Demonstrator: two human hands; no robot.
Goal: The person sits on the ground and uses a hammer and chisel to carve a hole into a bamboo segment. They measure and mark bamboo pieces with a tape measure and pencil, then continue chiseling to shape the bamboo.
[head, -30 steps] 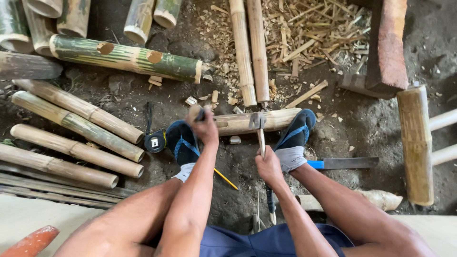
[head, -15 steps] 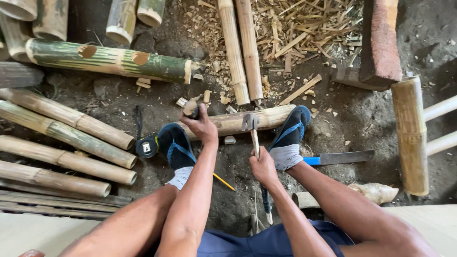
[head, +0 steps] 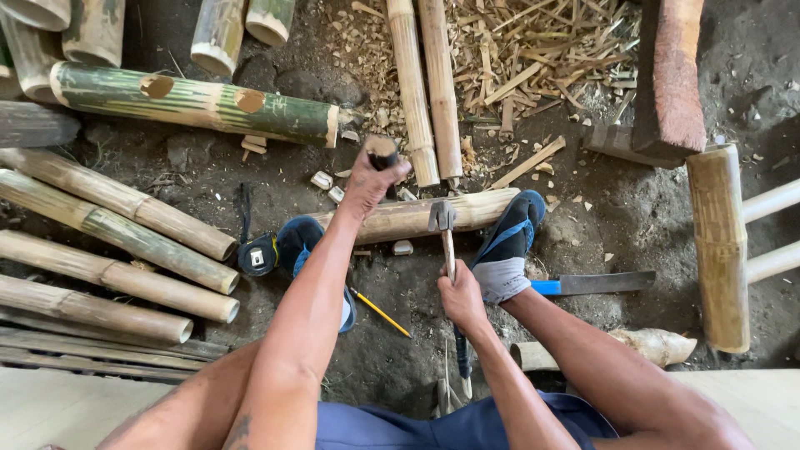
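Left hand (head: 367,179) clasps a round chisel handle (head: 382,152); right hand (head: 461,297) clenches a steel hammer (head: 442,218) over smooth bamboo (head: 412,218).

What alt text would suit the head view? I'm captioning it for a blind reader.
Seen from above, a seated person pins a short bamboo piece on the dirt between both feet; the right hand rests a hammer on it while the left hand grips a dark tool upright. Bamboo poles lie at left, shavings beyond.
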